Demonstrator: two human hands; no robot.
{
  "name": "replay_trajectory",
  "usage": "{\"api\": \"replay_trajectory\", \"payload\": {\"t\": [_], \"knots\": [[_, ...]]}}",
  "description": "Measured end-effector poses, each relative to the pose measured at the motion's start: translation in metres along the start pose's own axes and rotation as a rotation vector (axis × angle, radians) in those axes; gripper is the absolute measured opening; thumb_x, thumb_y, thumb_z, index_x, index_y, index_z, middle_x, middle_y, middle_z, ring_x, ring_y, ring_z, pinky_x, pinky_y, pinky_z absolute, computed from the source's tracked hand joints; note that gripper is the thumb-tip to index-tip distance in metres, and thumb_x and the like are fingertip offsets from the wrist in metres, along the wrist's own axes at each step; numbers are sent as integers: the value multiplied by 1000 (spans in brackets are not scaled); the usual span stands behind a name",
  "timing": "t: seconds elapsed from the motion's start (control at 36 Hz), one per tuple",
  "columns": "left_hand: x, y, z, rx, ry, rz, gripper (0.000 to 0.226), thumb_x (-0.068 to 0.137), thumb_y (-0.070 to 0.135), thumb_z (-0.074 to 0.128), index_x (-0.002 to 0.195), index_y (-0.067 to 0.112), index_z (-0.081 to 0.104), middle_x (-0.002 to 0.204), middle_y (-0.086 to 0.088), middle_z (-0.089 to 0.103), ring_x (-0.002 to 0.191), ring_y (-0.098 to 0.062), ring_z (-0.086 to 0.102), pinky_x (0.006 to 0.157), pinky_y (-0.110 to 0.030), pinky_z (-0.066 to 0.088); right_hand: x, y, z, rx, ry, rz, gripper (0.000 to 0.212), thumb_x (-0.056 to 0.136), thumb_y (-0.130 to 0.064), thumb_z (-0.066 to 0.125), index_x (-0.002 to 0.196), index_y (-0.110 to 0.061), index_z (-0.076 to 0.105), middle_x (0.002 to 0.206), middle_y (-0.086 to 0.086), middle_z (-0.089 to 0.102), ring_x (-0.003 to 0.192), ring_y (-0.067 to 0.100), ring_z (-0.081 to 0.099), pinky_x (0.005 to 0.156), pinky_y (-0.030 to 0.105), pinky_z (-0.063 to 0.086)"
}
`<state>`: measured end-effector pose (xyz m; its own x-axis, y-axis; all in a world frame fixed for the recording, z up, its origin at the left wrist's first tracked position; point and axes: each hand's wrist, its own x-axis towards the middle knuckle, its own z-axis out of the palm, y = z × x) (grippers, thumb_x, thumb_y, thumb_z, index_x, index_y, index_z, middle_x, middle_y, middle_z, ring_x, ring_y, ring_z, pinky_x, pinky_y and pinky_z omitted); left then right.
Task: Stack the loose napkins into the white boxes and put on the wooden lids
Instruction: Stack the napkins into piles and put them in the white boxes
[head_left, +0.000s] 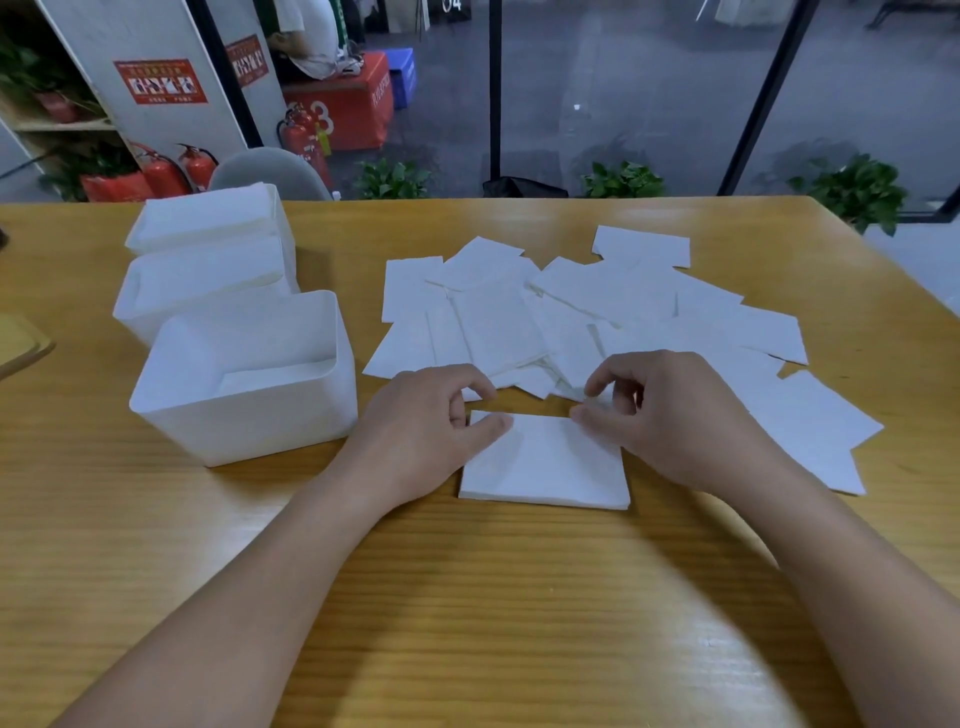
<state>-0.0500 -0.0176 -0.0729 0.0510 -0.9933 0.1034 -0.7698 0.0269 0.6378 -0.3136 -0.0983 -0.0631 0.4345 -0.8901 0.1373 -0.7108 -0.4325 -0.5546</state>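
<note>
The step in hand looks like gathering: a small squared-up stack of napkins (545, 465) lies flat on the surface (467, 597) between both hands, not yet boxed. The left hand (431, 431) rests on its left edge with fingers loosely curled and the thumb lying on top; the right hand (670, 415) has its fingers curled at the stack's far right corner, apparently pinching a sheet there, though blur makes that uncertain. Next, I judge, the stack should be gripped from both sides and lifted left into the nearest white box (244, 379), just beside the left hand and holding only a shallow layer. Two fuller boxes (208, 260) stand behind it. Loose napkins (597, 312) sprawl beyond the hands, and a wooden lid (21, 345) peeks in at the left edge.
</note>
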Motion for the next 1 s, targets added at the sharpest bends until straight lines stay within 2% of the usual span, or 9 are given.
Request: {"api": "replay_trajectory", "payload": {"t": [0.06, 0.17, 0.28, 0.47, 0.67, 0.75, 0.86, 0.92, 1.0], "knots": [[2, 0, 1, -37, 84, 6, 12, 99, 53, 72, 99, 42, 76, 70, 10, 65, 70, -8, 62, 73, -40, 58, 1, -1, 6, 17, 61, -58, 13, 91, -48, 78, 99, -37, 76, 89, -15, 65, 80, 6, 60, 73, 37, 53], [3, -2, 7, -10, 112, 27, 11, 104, 43, 69, 105, 42, 80, 95, 18, 65, 90, -1, 60, 78, -28, 54, 4, -2, 19, -96, 22, -213, 40, 100, -45, 69, 137, -30, 71, 148, -17, 54, 129, 12, 46, 106, 33, 43], [3, -2, 12, 9, 57, 46, 9, 104, 40, 70, 104, 40, 79, 99, 17, 65, 94, -4, 61, 83, -32, 55, 14, -6, 31, -254, -42, -259, 37, 105, -50, 55, 135, -32, 67, 167, -15, 39, 134, 22, 37, 108, 41, 34], [3, -2, 11, 1, 63, 40, 11, 104, 40, 70, 98, 40, 79, 95, 16, 67, 94, -3, 62, 83, -31, 54, 27, -10, 43, -342, -50, -276, 45, 109, -52, 46, 140, -25, 63, 165, -17, 41, 133, 21, 38, 111, 40, 29], [6, -7, 8, -105, 208, -6, 13, 98, 36, 79, 109, 39, 72, 95, 16, 68, 91, -9, 65, 77, -25, 53, 16, -13, 30, -43, 60, -343, 35, 106, -41, 65, 134, -22, 74, 141, -15, 64, 132, 12, 51, 111, 31, 37], [8, -7, 5, -93, 284, -6, 35, 94, 34, 85, 117, 40, 59, 102, 17, 64, 93, -8, 63, 72, -14, 43, 6, -12, 21, 153, 133, -323, 19, 102, -29, 75, 119, -24, 81, 128, -19, 71, 123, 6, 64, 102, 19, 46], [8, -6, 7, -95, 271, 52, 55, 97, 29, 83, 144, 44, 59, 119, 20, 55, 104, -6, 60, 78, -16, 46, 0, -10, 18, 276, 171, -280, 10, 97, -17, 81, 104, -23, 84, 114, -16, 76, 107, 9, 71, 81, 7, 44], [9, -7, 9, -104, 259, 88, 38, 99, 28, 80, 135, 41, 72, 118, 20, 57, 106, -7, 60, 80, -19, 46, 0, -11, 17, 289, 168, -263, 10, 96, -16, 82, 102, -24, 85, 113, -17, 76, 108, 7, 71, 77, 4, 42], [8, -9, 11, -74, 233, 127, 12, 102, 28, 76, 111, 35, 81, 110, 20, 67, 103, -8, 63, 80, -28, 50, 3, -8, 16, 235, 165, -254, 10, 96, -21, 83, 104, -28, 85, 114, -22, 74, 116, 5, 68, 92, 12, 46]]}}
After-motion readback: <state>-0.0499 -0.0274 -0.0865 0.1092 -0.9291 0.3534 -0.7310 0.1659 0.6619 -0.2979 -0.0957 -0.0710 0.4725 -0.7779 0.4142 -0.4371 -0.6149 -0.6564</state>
